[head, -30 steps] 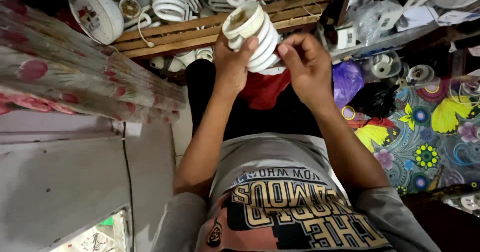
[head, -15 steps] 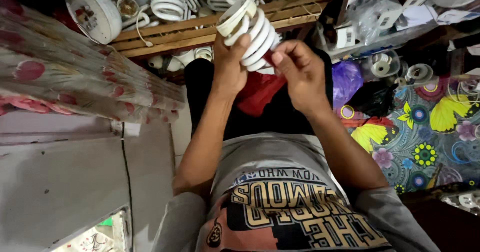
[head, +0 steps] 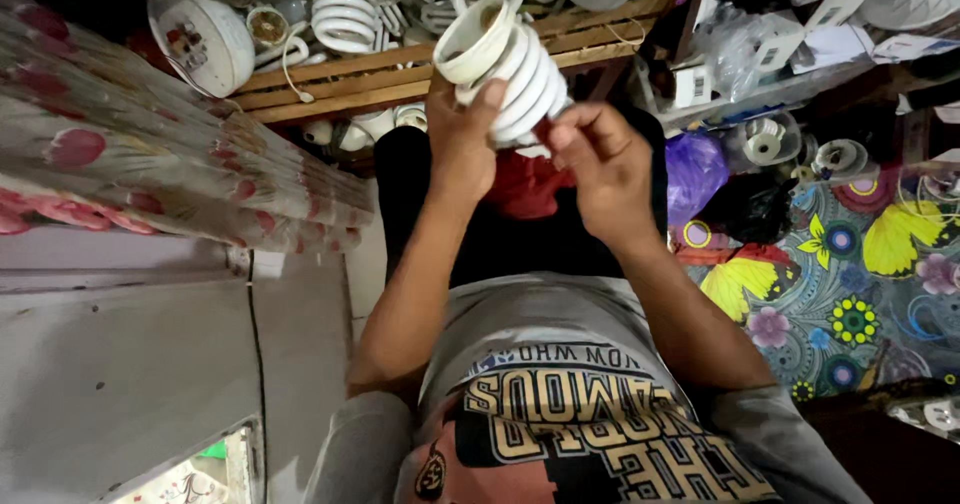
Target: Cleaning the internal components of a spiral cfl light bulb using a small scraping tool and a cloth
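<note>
Left hand (head: 462, 142) fingers wrap closed around a white spiral bulb (head: 505, 69); right hand (head: 600, 169) fingers pinch its lower end, above a wooden shelf (head: 330, 84).

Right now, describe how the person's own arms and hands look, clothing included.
Both forearms are bare, with no gloves, watch or rings visible on the left hand or the right hand. Short grey sleeves end near the elbows, on a grey T-shirt with a printed front.
</note>
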